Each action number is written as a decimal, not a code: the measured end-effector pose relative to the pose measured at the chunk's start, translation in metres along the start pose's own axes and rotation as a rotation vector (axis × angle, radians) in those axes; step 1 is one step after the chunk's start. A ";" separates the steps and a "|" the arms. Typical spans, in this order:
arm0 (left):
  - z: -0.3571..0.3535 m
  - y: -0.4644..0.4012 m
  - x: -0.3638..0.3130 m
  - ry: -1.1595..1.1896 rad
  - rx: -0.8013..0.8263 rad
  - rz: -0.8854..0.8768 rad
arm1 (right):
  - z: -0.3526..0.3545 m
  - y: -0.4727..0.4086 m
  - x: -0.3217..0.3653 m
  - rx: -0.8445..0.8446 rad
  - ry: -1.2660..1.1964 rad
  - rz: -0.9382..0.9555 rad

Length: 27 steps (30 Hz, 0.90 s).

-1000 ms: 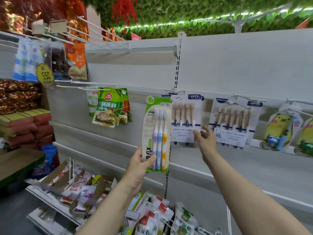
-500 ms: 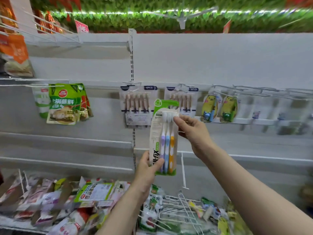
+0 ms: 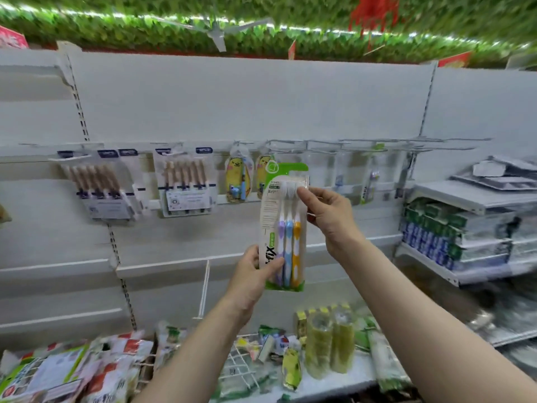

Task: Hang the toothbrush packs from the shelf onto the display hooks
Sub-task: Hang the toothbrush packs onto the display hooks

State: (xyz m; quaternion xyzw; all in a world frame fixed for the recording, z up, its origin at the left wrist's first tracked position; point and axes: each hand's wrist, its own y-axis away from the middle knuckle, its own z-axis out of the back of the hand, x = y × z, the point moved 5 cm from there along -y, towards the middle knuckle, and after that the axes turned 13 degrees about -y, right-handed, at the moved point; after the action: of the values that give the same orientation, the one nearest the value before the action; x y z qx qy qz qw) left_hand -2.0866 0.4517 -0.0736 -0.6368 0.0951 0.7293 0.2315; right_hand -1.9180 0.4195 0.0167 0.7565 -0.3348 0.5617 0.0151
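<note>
A white wall unit [image 3: 261,112] carries a rail of wire hooks [image 3: 377,144], with brush packs [image 3: 186,184] and yellow cartoon packs [image 3: 236,178] hanging from them. The bottom shelf [image 3: 334,382] holds loose packets [image 3: 72,373], a wire rack [image 3: 241,362] and green bottles [image 3: 328,341]. At right, a side shelf [image 3: 430,269] bears stacked boxes [image 3: 436,234].

only "fix" reads clearly, on the green toothbrush pack [image 3: 283,228].
</note>
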 end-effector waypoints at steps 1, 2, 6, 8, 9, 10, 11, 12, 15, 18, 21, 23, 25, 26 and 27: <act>-0.020 -0.008 -0.003 -0.003 0.000 -0.005 | 0.019 -0.008 0.006 0.000 0.002 0.004; -0.041 -0.016 -0.007 -0.002 -0.007 -0.010 | 0.039 -0.017 0.012 0.001 0.005 0.004; -0.137 -0.048 -0.018 0.019 -0.030 -0.010 | 0.128 -0.054 0.038 0.033 0.055 -0.001; -0.187 -0.061 -0.026 0.032 -0.022 -0.009 | 0.172 -0.071 0.055 0.034 0.095 -0.016; -0.213 -0.067 -0.032 0.031 -0.023 -0.011 | 0.196 -0.080 0.065 0.033 0.117 -0.014; -0.236 -0.074 -0.038 0.031 -0.028 -0.014 | 0.219 -0.089 0.074 0.032 0.138 -0.006; -0.257 -0.080 -0.042 0.034 -0.035 -0.017 | 0.240 -0.098 0.081 0.033 0.156 0.003; -0.277 -0.085 -0.045 0.041 -0.043 -0.018 | 0.258 -0.107 0.086 0.029 0.166 0.010; -0.321 -0.100 -0.045 0.035 -0.039 0.005 | 0.299 -0.129 0.090 0.005 0.158 0.004; -0.344 -0.118 -0.046 0.021 -0.049 0.035 | 0.323 -0.150 0.086 -0.008 0.133 -0.022; -0.353 -0.140 -0.050 0.013 -0.068 0.027 | 0.335 -0.173 0.085 -0.024 0.117 -0.021; -0.359 -0.152 -0.049 0.001 -0.054 0.035 | 0.338 -0.185 0.083 -0.024 0.113 -0.028; -0.363 -0.164 -0.047 0.012 -0.058 0.038 | 0.340 -0.197 0.078 -0.035 0.104 -0.039; -0.364 -0.171 -0.047 0.021 -0.065 0.033 | 0.339 -0.204 0.076 -0.038 0.102 -0.042; -0.364 -0.179 -0.047 0.027 -0.073 0.026 | 0.338 -0.211 0.075 -0.035 0.101 -0.040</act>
State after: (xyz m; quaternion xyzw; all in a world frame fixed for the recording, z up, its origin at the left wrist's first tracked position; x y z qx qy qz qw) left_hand -1.6784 0.4404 -0.0619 -0.6533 0.0800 0.7265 0.1974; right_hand -1.5128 0.4118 0.0310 0.7333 -0.3282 0.5928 0.0563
